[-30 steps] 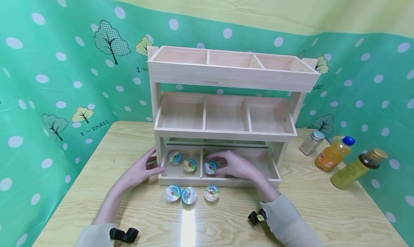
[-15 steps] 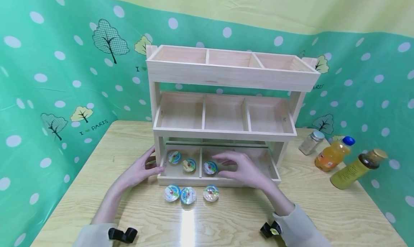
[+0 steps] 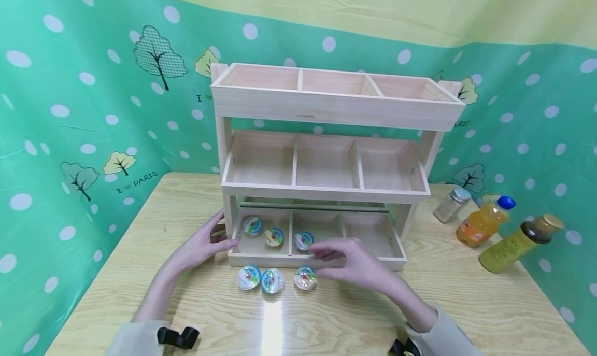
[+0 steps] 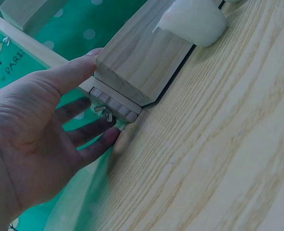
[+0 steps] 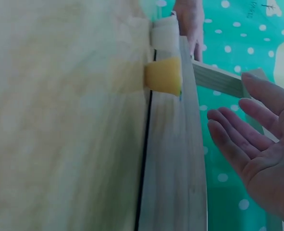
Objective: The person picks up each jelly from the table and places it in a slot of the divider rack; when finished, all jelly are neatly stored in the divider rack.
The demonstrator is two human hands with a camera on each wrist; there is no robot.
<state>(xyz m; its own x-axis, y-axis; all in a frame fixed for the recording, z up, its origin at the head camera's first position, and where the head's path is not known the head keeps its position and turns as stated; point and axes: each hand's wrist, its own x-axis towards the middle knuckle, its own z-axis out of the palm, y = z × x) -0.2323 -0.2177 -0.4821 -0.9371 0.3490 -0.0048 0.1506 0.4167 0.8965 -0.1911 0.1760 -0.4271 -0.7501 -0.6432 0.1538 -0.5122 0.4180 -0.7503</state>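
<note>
A wooden three-tier shelf (image 3: 326, 190) stands on the table. My left hand (image 3: 200, 246) rests at its lower left side, thumb at the front corner and fingers extended along the end, as the left wrist view shows. My right hand (image 3: 354, 262) hovers by the bottom tier's front edge, empty, fingers apart, nearest to a yellow jelly cup (image 3: 305, 278) on the table. Two more sealed cups, a white one (image 3: 249, 278) and another (image 3: 272, 281), sit left of it. In the bottom tier, two cups (image 3: 274, 237) lie in the left compartment and one cup (image 3: 303, 240) in the middle.
At the right stand a glass shaker (image 3: 451, 205), an orange juice bottle (image 3: 485, 221) with a blue cap and a yellow-green bottle (image 3: 517, 244). A green dotted curtain (image 3: 112, 86) hangs behind and beside the wooden table (image 3: 233, 330).
My right hand has let go of the cup in the middle compartment and come back toward me, out over the front edge. The left hand stays at the shelf's side.
</note>
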